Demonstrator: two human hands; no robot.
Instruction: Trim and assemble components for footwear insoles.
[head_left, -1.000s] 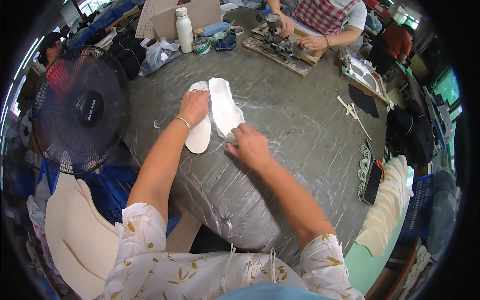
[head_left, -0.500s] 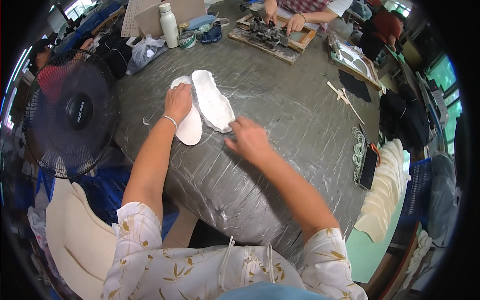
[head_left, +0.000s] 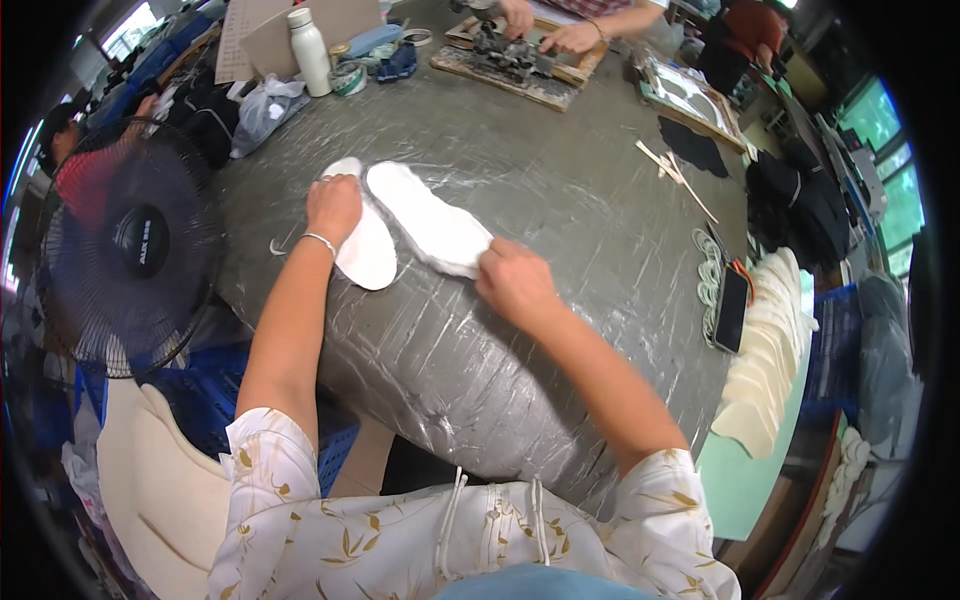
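Two white insole-shaped pieces lie side by side on the dark plastic-covered table. My left hand, palm down, is closed over the upper part of the flat, smooth left insole. Its rounded near end sticks out below my wrist. My right hand pinches the near right end of the other insole, which has a raised, ragged edge. That insole slants from upper left to lower right, apart from the first. My fingertips are partly hidden behind both hands.
A black fan stands at the left. A white bottle and grey plastic bag sit farther back. Another person's hands work at a wooden frame. At right lie a phone, cord and stacked cream pieces.
My right hand has closed on the ragged-edged insole's near end, and that insole has turned, slanting more to the right. My left hand stays on the smooth insole. The whole view has shifted slightly.
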